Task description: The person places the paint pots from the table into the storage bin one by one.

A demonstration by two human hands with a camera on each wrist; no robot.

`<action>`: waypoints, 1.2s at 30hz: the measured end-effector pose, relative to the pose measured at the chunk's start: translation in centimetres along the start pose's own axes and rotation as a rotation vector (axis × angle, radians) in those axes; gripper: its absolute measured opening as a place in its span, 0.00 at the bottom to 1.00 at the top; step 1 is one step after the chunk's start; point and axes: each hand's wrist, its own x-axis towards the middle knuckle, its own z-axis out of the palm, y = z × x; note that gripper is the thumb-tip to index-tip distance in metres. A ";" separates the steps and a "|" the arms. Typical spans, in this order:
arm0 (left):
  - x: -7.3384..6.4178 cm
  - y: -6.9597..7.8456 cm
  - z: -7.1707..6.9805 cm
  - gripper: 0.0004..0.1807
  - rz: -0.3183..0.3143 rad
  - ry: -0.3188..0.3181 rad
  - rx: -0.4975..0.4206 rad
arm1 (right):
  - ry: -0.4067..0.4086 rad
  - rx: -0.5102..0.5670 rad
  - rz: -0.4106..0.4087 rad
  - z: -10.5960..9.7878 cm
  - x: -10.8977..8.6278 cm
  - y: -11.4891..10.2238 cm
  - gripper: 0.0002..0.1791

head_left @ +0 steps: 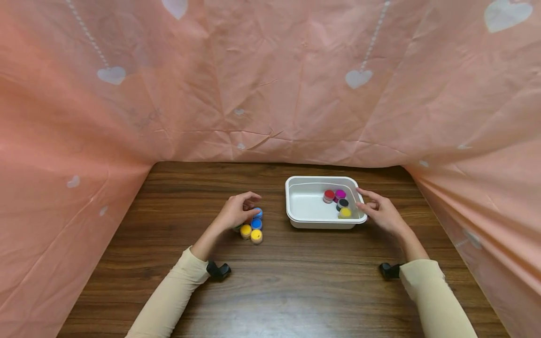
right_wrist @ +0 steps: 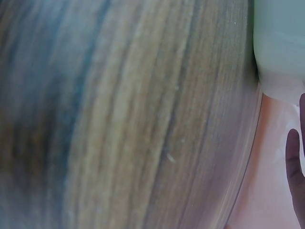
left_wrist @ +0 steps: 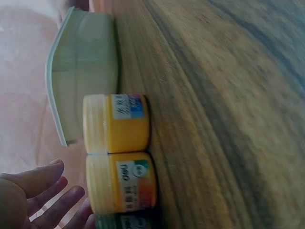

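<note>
My left hand [head_left: 235, 211] hovers over a cluster of small paint jars, its fingers loosely bent and thumb by a blue-lidded jar [head_left: 257, 213]. A second blue jar [head_left: 256, 224] and two yellow jars [head_left: 246, 231] [head_left: 256, 236] stand close by; a green jar [left_wrist: 127, 221] is partly hidden. In the left wrist view the thumb and fingers [left_wrist: 52, 200] are apart beside the yellow jars. My right hand [head_left: 382, 212] touches the right rim of a white plastic tray [head_left: 308, 206], thumb and forefinger spread. Red [head_left: 328, 196], magenta [head_left: 340, 195], black [head_left: 343, 203] and yellow [head_left: 344, 213] jars sit in its right half.
A dark wood-grain table [head_left: 270, 281] lies under everything. Pink cloth [head_left: 262, 94] with white hearts hangs behind it and along both sides. Black straps with mounts [head_left: 218, 271] are on both wrists.
</note>
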 end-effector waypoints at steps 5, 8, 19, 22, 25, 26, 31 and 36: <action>0.0 -0.6 0.2 0.21 -0.008 -0.010 0.021 | 0.006 -0.007 -0.008 0.1 0.0 0.0 0.33; 0.1 -1.0 0.4 0.20 -0.005 -0.013 0.023 | 0.009 -0.008 -0.016 0.1 0.1 0.1 0.32; 0.4 -1.5 1.1 0.17 -0.027 -0.016 0.044 | 0.016 0.001 -0.014 0.3 0.1 0.2 0.32; 0.4 -1.5 1.2 0.16 -0.025 -0.009 0.058 | 0.019 0.002 -0.021 0.3 0.0 0.2 0.32; 0.5 -1.5 1.2 0.15 -0.031 -0.004 0.064 | 0.024 0.003 -0.027 0.3 0.1 0.2 0.32; 0.5 -1.5 1.3 0.15 -0.033 -0.004 0.062 | 0.024 0.001 -0.027 0.2 0.1 0.2 0.32; 0.8 -1.6 1.4 0.15 -0.034 -0.002 0.062 | 0.024 -0.006 -0.019 0.1 0.2 0.3 0.32; 1.0 -1.9 1.5 0.15 -0.028 0.013 0.075 | 0.021 0.004 -0.011 0.2 0.0 0.3 0.33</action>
